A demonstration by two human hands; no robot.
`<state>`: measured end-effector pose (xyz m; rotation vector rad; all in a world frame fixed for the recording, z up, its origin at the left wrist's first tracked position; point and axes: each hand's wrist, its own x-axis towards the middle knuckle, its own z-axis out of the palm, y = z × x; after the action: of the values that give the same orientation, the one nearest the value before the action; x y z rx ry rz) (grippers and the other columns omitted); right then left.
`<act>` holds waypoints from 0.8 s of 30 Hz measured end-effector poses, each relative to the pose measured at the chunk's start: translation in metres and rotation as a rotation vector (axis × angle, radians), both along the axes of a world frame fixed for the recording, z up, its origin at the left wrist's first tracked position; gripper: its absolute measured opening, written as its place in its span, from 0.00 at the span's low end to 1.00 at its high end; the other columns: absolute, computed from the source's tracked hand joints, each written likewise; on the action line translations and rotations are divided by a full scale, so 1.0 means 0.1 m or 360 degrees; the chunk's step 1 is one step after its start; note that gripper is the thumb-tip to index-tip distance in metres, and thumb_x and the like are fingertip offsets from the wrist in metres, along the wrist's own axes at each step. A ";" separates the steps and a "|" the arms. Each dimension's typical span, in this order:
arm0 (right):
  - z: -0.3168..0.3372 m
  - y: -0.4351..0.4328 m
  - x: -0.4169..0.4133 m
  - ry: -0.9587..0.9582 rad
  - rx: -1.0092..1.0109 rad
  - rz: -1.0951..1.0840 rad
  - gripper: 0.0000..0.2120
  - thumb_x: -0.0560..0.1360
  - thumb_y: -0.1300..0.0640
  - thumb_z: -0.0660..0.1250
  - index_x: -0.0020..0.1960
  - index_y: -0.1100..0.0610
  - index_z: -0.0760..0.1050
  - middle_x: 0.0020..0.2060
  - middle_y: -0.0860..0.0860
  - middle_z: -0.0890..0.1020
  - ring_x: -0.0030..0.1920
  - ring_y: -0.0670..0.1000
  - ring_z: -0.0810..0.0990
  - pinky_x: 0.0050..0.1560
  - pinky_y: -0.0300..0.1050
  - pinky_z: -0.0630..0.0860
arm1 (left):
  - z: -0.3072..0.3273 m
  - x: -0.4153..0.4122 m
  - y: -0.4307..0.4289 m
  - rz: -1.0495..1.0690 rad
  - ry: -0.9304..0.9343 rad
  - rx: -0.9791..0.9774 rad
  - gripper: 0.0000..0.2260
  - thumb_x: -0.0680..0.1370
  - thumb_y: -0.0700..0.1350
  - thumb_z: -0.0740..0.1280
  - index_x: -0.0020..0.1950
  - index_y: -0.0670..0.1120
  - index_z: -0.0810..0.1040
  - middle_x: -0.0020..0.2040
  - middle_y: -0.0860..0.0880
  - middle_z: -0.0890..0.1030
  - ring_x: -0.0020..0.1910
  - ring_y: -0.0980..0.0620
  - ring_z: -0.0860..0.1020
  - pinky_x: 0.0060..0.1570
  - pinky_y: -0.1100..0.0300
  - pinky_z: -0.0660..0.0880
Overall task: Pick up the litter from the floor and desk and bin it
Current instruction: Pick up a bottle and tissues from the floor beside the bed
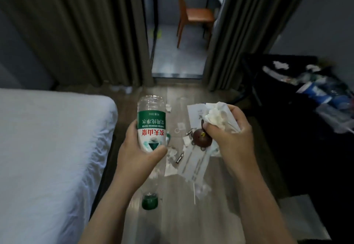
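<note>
Bed [47, 138]: at the far left, white sheet, close beside the left arm. A bottle that slips could roll under its edge and be missed.

Left hand [138, 153]: fingers and thumb are wrapped round the middle of the plastic bottle [152, 123], held in the air with its label upside down. The grip is on smooth, thin plastic, so a squeeze could buckle it and let it slide out.

Green cap [150, 201]: shows below the left wrist, probably this bottle's own. If it is loose, any leftover water may drip onto the floor [172, 224].

Paper scraps [170, 167]: many small white bits and a few small dark things lie on the floor between the two hands. With both hands full, stooping for them would likely spill what is already held.

Right hand [229, 134]: clenched on a crumpled tissue [214, 117] and white papers [195, 113] bunched together. This is an overfull grip, and loose sheets may work free.

Brown bear-shaped thing [202, 138]: dangles under the right fingers. Whether it is litter I cannot tell, so it might be binned by mistake.

Surface [268, 100]: dark, at the right, carrying blurred wrappers and tissues [316, 90] not yet cleared.

Bin: not in view, so carrying this load while searching for it raises the chance of drops.
</note>
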<state>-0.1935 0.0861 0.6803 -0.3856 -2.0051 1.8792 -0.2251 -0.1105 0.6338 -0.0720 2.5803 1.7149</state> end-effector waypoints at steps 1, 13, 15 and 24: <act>0.21 0.07 0.07 0.0060 -0.0007 -0.0035 0.15 0.66 0.62 0.74 0.47 0.46 0.77 0.42 0.50 0.83 0.41 0.49 0.83 0.37 0.42 0.81 | 0.18 0.03 0.09 -0.0062 0.0057 0.0054 0.34 0.62 0.49 0.75 0.65 0.61 0.67 0.43 0.61 0.81 0.39 0.67 0.79 0.29 0.71 0.72; 1.34 0.04 0.84 0.0465 0.0054 -0.0599 0.18 0.68 0.67 0.73 0.47 0.44 0.78 0.41 0.46 0.83 0.38 0.43 0.82 0.33 0.34 0.75 | 1.44 0.09 0.42 -0.0662 0.0430 0.0382 0.30 0.62 0.47 0.75 0.59 0.67 0.68 0.43 0.60 0.81 0.38 0.65 0.79 0.27 0.75 0.71; 1.40 -0.10 1.00 0.0459 0.0086 -0.0698 0.21 0.68 0.67 0.73 0.45 0.40 0.78 0.41 0.45 0.83 0.38 0.43 0.82 0.33 0.33 0.75 | 1.49 0.11 0.32 -0.0789 0.0438 0.0379 0.32 0.65 0.42 0.75 0.64 0.63 0.68 0.43 0.56 0.81 0.38 0.64 0.80 0.27 0.75 0.71; 1.27 -0.69 2.31 0.0220 0.0278 -0.1404 0.16 0.69 0.66 0.73 0.46 0.45 0.79 0.40 0.47 0.83 0.38 0.45 0.80 0.35 0.34 0.75 | 1.27 0.70 0.47 -0.1558 0.0248 0.0408 0.29 0.67 0.37 0.75 0.58 0.63 0.68 0.42 0.60 0.83 0.38 0.62 0.81 0.31 0.67 0.75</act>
<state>0.0373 0.0169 0.8068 -0.8814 -1.5050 1.1329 -0.1548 -0.0639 0.7603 1.1445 1.8558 1.5947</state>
